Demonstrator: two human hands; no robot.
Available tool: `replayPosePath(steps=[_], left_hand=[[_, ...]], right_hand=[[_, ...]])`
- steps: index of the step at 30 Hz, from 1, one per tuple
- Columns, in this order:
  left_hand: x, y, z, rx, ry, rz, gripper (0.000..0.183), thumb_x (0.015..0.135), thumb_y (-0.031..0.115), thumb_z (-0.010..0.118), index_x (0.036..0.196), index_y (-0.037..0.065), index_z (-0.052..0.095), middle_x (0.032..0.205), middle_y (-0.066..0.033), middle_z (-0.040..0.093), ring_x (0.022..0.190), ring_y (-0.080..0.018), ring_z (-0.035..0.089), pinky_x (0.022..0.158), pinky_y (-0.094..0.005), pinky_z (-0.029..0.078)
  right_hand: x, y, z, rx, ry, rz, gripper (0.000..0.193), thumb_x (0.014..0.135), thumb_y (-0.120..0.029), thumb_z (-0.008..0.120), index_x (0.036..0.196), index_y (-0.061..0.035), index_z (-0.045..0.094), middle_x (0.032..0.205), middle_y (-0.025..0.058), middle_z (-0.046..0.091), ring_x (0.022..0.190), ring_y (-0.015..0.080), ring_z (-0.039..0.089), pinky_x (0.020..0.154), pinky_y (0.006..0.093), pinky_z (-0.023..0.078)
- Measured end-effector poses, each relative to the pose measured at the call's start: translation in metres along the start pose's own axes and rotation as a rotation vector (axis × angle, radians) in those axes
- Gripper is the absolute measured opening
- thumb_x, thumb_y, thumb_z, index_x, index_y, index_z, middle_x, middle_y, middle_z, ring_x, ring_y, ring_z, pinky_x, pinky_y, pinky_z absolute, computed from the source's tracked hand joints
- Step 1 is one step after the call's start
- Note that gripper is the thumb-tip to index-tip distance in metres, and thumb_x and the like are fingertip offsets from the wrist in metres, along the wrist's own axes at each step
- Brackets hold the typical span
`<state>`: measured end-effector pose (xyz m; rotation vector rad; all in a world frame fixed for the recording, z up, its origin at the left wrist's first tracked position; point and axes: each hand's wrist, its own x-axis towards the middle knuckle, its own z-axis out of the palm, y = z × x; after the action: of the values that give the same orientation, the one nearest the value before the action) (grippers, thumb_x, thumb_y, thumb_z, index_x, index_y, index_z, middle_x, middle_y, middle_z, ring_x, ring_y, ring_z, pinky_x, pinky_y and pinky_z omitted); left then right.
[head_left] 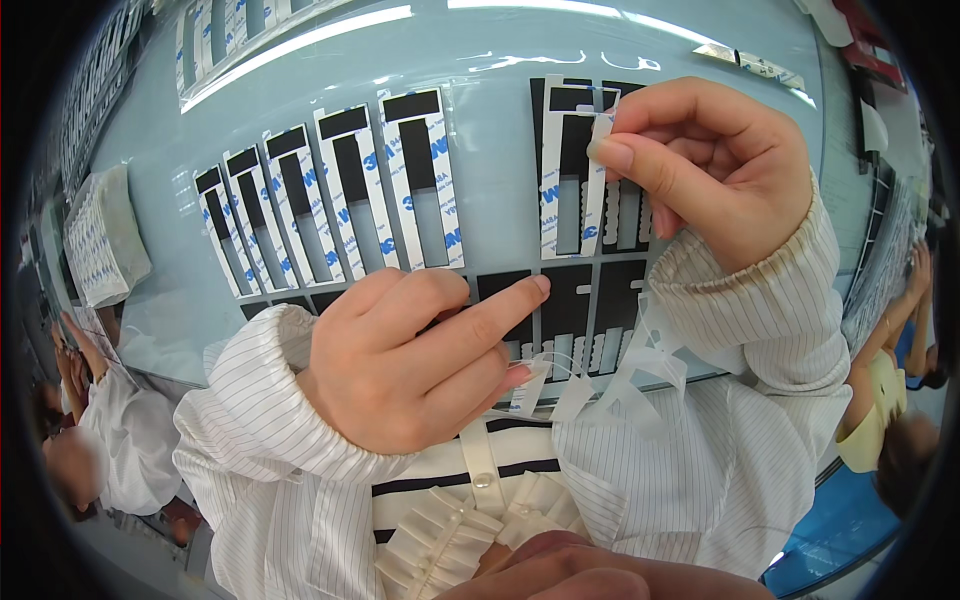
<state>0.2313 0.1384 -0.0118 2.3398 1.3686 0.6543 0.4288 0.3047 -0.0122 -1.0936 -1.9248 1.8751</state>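
Observation:
My right hand (715, 165) is closed, thumb and index finger pinching the top of a white adhesive frame (550, 190) with blue print. The frame lies over a black cut-out piece (575, 145), partly hidden by my fingers. My left hand (415, 350) holds nothing that I can see; its index finger stretches out to a black piece (568, 290) in the near row, the other fingers are curled and the thumb stands apart. Near that thumb, pale translucent peeled strips (635, 385) hang at the table's front edge.
Several black pieces with white-and-blue adhesive frames (345, 180) lie in a row at left on the grey-blue table (490, 130). A stack of printed sheets (103, 235) sits far left; a silver strip (750, 65) lies at far right. Other people (115, 450) sit on both sides.

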Motion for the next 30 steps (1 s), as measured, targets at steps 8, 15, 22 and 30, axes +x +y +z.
replayPosePath(steps=[8,15,22,30], left_hand=[[0.0003,0.0004,-0.001,-0.003,0.007,0.01,0.023,0.065,0.017,0.078,0.069,0.009,0.058,0.112,-0.0073,0.074,0.073,-0.0209,0.049,0.063,-0.0283,0.045],[-0.0008,0.0008,0.0012,0.027,0.013,0.02,0.024,0.064,0.017,0.078,0.069,0.008,0.057,0.112,-0.0081,0.074,0.073,-0.0209,0.048,0.061,-0.0285,0.044],[0.0,0.0001,-0.0002,0.074,0.006,0.047,0.024,0.066,0.017,0.078,0.069,0.008,0.056,0.115,-0.0087,0.073,0.076,-0.0212,0.05,0.062,-0.0292,0.044],[0.0024,0.0034,0.001,0.078,-0.06,-0.014,0.021,0.077,0.018,0.071,0.089,0.001,0.067,0.129,-0.0089,0.067,0.097,-0.0202,0.057,0.075,-0.029,0.046]], right_hand=[[-0.0018,-0.0017,0.0009,-0.01,0.015,0.008,0.013,0.09,-0.003,0.072,0.102,0.0013,0.068,0.084,0.0064,0.072,0.054,0.0021,0.056,0.048,0.0146,0.042],[-0.0014,-0.0001,0.0007,-0.031,0.011,-0.001,0.013,0.091,-0.003,0.072,0.102,0.0014,0.069,0.085,0.0064,0.072,0.055,0.0014,0.057,0.048,0.0139,0.043],[-0.0017,0.0005,0.0014,-0.041,0.022,-0.021,0.014,0.09,-0.004,0.073,0.102,0.0014,0.069,0.085,0.0062,0.072,0.055,0.0015,0.057,0.048,0.0138,0.044],[-0.0001,0.0006,0.0005,-0.044,0.013,-0.011,0.013,0.09,-0.003,0.072,0.102,0.0009,0.069,0.085,0.0062,0.072,0.055,0.0023,0.058,0.049,0.014,0.045]])
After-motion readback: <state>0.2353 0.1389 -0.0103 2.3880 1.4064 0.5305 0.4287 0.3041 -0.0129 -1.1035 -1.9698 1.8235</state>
